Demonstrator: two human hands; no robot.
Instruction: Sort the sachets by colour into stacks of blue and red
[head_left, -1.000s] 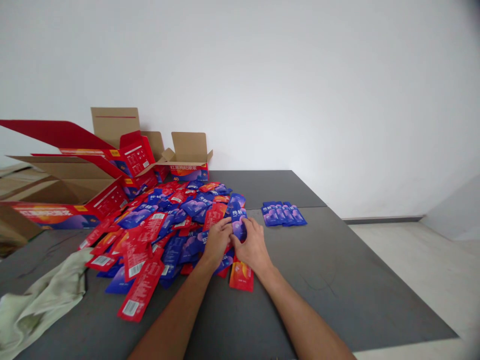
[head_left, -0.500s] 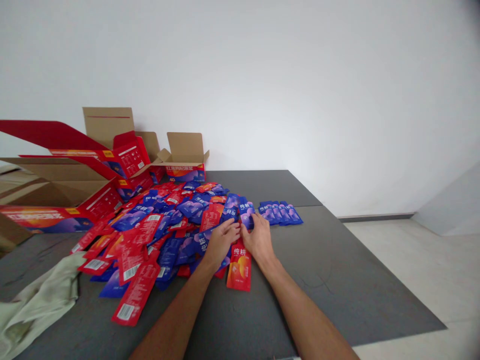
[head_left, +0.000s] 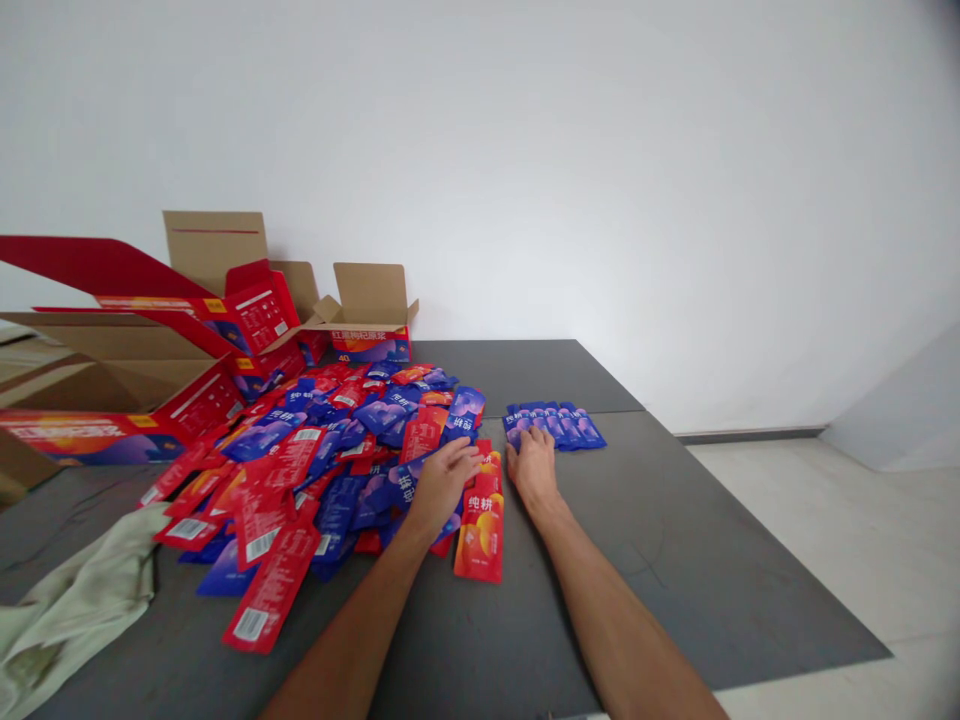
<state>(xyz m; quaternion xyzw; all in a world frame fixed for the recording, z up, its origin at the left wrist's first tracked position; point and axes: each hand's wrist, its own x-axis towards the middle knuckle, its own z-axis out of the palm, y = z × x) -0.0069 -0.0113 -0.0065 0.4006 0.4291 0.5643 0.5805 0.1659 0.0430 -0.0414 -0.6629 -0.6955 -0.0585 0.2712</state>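
Observation:
A row of several overlapping blue sachets (head_left: 568, 426) lies on the dark grey table (head_left: 622, 530). At its left end, my right hand (head_left: 534, 470) has its fingers on the lower part of a blue sachet (head_left: 516, 422), covering that end. My left hand (head_left: 441, 482) hovers at the right edge of a mixed pile of red and blue sachets (head_left: 360, 420), fingers stretched out and holding nothing. Just beside its fingertips are red sachets (head_left: 480, 540) with orange fruit prints, lying face up between the two hands.
Open red cartons (head_left: 82, 435) with brown inner flaps stand along the left and back, one smaller carton (head_left: 371, 345) behind the pile. A pale green cloth (head_left: 90, 600) lies at the front left. The table's right edge borders a light floor (head_left: 787, 510); a white wall (head_left: 525, 180) rises behind.
My right hand has moved right with the blue sachet, bringing it against the row's left end. More of the red sachets beneath is uncovered. My left hand has barely moved.

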